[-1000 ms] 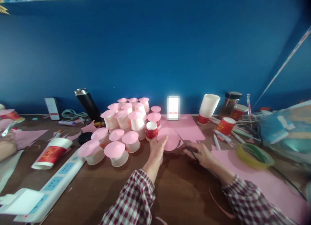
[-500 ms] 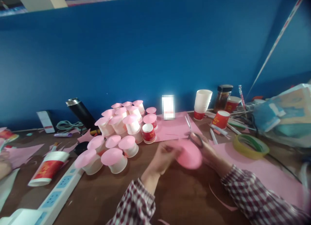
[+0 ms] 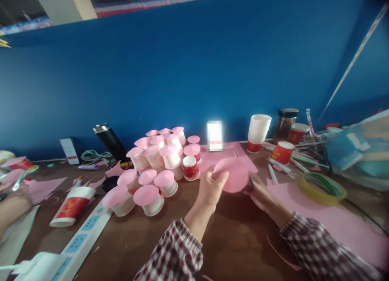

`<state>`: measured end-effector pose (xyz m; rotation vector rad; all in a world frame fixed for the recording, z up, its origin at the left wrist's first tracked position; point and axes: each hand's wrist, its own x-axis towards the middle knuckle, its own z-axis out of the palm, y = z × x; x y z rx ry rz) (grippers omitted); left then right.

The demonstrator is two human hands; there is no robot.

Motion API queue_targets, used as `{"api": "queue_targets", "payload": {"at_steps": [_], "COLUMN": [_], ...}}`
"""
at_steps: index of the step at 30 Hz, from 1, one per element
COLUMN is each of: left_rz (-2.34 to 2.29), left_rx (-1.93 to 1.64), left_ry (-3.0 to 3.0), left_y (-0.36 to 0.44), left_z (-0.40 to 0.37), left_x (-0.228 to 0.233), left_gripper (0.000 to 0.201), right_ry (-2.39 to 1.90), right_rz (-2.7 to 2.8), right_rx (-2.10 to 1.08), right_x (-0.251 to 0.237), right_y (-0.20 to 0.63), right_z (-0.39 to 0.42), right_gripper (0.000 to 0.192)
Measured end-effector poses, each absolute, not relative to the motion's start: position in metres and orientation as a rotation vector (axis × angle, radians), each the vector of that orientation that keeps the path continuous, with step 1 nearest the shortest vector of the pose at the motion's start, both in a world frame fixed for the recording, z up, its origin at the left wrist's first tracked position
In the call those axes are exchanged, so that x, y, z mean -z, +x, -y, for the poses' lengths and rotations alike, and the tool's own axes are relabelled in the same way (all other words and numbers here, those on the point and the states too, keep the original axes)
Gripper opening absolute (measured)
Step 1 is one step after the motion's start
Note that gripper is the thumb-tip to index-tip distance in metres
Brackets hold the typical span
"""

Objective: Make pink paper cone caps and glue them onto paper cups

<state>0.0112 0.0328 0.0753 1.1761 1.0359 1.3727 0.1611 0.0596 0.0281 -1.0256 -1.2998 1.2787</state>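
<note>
Nearest: 2 plaid sleeves reach forward over the brown bench [image 3: 231,240]. Left hand [image 3: 212,190] is raised just above the bench, fingers curled, thumb and fingertips pinching the left edge of a pink paper disc [image 3: 232,175]. Right hand [image 3: 258,192] sits at the disc's lower right edge, closed around something dark at its fingers; too blurred to say what it is, or whether it also grips the disc. Disc is held off the bench between both hands, face tilted toward the camera.

Handling, as judged: thin paper, very light, floppy, creases easily. Best held at the rim with a light pinch, 2 points apart to keep it flat; a hard squeeze would fold it.

Right of the hands: a large pink sheet [image 3: 328,220] flat on the bench, a yellow tape roll [image 3: 322,186] resting on its far edge.

Left: a white power strip [image 3: 82,240], a red paper cup [image 3: 71,206] on its side, then a cluster of upturned white cups [image 3: 152,171] each capped with a pink disc.

Far left edge: another person's hand [image 3: 13,200], separate from the work.

Farther: a second pink sheet [image 3: 231,155], a stack of white cups [image 3: 258,131], a dark jar [image 3: 284,125], a black flask [image 3: 111,141] leaning, all near the blue wall [image 3: 194,70].
</note>
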Motion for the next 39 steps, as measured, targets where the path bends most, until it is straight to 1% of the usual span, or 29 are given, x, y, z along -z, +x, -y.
{"api": "queue_targets", "payload": {"at_steps": [1,4,9,18,23,27,31,35,39], "left_rz": [-1.036,-0.848,-0.783,-0.805,-0.706,-0.802,-0.922,-0.965,-0.951], "left_rx": [-1.397,-1.363,-1.356,-1.347,-1.320,-1.264,-1.262,-1.318,-1.439], "left_ry": [1.045,0.781,0.762,0.787,0.743,0.720,0.696,0.728,0.722], "left_y": [0.010,0.005,-0.004,-0.004,0.003,0.008,0.009,0.008,0.005], "left_z": [-0.043,-0.059,-0.062,-0.064,-0.058,-0.055,-0.056,-0.059,-0.060], "left_x": [-0.063,-0.035,-0.024,-0.022,-0.022,-0.020,-0.016,-0.014,-0.018], "left_gripper": [0.034,0.042,0.051,0.047,0.041,0.043,0.040,0.040,0.044], "right_ry": [-0.996,-0.925,-1.011,-1.013,-1.035,-1.048,-1.101,-1.090,-1.095], "right_rz": [1.301,1.308,1.287,1.213,1.145,1.146,1.157,1.209,1.340], "right_rx": [-1.293,-1.324,-1.293,-1.267,-1.200,-1.120,-1.095,-1.095,-1.144], "right_x": [-0.029,-0.032,-0.029,-0.021,-0.018,-0.021,-0.027,-0.028,-0.027], "right_y": [0.161,0.161,0.162,0.158,0.155,0.154,0.153,0.153,0.154], "right_z": [-0.059,-0.057,-0.060,-0.065,-0.066,-0.067,-0.065,-0.063,-0.062], "right_gripper": [0.038,0.034,0.039,0.046,0.050,0.047,0.045,0.048,0.042]}}
